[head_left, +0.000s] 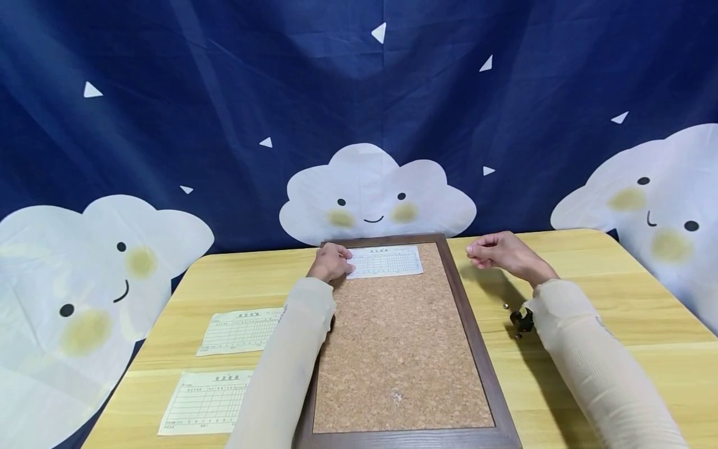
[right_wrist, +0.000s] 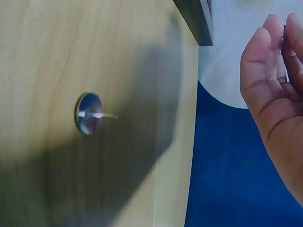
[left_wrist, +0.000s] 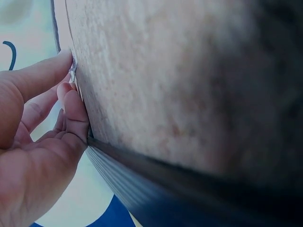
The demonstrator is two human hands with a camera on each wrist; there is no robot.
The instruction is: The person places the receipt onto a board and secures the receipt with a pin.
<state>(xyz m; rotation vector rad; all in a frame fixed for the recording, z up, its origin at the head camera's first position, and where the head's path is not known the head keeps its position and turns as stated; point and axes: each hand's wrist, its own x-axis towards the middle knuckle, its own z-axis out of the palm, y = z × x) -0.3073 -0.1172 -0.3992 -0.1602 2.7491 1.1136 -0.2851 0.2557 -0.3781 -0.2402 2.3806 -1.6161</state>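
A white printed form (head_left: pixel 387 262) lies across the top of a cork board (head_left: pixel 404 349) with a dark wooden frame. My left hand (head_left: pixel 331 262) holds the form by its left edge, with thumb and fingertips close together at the cork in the left wrist view. To the right of the frame, my right hand (head_left: pixel 507 255) is raised above the table with its fingertips pinched together. A thin dark edge, like the rim of a thumbtack (right_wrist: pixel 284 38), shows between them; the rest is hidden by the fingers.
A silver thumbtack (right_wrist: pixel 89 113) lies point sideways on the wooden table (head_left: pixel 606 280) beneath my right arm. Two more printed forms, an upper one (head_left: pixel 238 330) and a lower one (head_left: pixel 204 402), lie left of the board. A blue cloud-patterned curtain (head_left: pixel 235 125) hangs behind.
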